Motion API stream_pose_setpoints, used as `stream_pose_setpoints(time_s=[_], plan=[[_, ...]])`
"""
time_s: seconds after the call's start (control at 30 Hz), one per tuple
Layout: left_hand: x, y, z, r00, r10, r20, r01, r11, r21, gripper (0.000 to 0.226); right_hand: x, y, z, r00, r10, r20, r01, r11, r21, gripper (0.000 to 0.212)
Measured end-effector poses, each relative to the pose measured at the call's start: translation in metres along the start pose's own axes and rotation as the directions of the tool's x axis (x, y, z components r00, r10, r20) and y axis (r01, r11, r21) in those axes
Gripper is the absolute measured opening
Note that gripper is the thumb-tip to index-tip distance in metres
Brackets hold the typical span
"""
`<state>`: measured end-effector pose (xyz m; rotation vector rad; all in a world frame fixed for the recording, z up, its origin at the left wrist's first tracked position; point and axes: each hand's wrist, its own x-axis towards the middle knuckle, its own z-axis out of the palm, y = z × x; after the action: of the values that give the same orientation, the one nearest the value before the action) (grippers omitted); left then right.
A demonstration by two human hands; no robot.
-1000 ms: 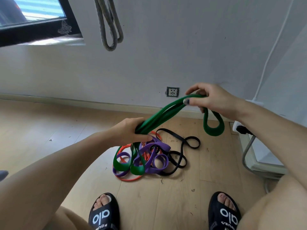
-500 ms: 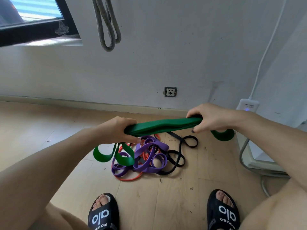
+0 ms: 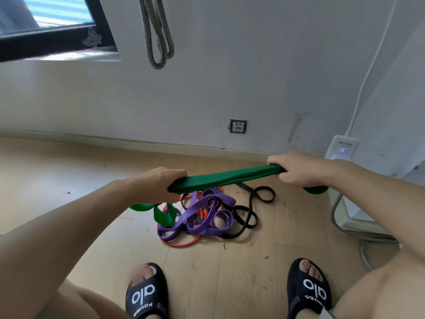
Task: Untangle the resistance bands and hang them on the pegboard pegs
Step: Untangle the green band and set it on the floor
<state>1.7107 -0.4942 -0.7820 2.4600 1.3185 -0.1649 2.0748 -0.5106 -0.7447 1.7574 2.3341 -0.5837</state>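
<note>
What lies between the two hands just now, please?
In the head view, the folded green band spans straight from the left hand to the right hand, both gripping it above the purple band on the floor.

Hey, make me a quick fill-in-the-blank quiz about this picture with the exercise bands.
1. Both hands hold the wide ____ rubber band.
2. The thin black rubber band lies on the ____.
3. The grey rope loop hangs on the ____.

Missing words: green; floor; wall.
</note>
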Motion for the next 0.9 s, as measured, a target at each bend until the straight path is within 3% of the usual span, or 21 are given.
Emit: stream_pose_setpoints(time_s=[0.27,0.4,0.47,0.53,0.77,0.9], plan=[[-0.02,0.001,-0.004,0.997,-0.072,-0.007,0.073,0.991,0.109,0.015,-0.012,-0.011,-0.012,0.999,0.026,0.037,-0.029,0.995,0.091,0.015],[-0.026,0.0,-0.012,0.991,-0.102,-0.088,0.114,0.983,0.147,0.012,-0.013,-0.014,-0.025,0.997,0.051,0.053,-0.056,0.995,0.086,0.017],[-0.026,-0.001,-0.015,0.987,-0.101,-0.122,0.119,0.981,0.152,0.008,-0.014,-0.013,-0.033,0.995,0.08,0.057,-0.089,0.982,0.169,0.018],[-0.022,-0.002,-0.016,0.986,-0.088,-0.138,0.111,0.979,0.169,0.014,-0.014,-0.007,-0.038,0.994,0.103,0.045,-0.112,0.959,0.261,0.021],[0.031,-0.014,-0.01,0.999,-0.042,-0.033,0.052,0.915,0.4,0.034,0.016,0.045,-0.013,0.995,0.099,0.003,-0.095,0.95,0.298,0.016],[0.093,-0.016,-0.006,0.996,-0.09,-0.012,0.088,0.929,0.36,0.035,0.06,0.088,0.013,0.992,0.1,-0.075,-0.082,0.972,0.22,0.025]])
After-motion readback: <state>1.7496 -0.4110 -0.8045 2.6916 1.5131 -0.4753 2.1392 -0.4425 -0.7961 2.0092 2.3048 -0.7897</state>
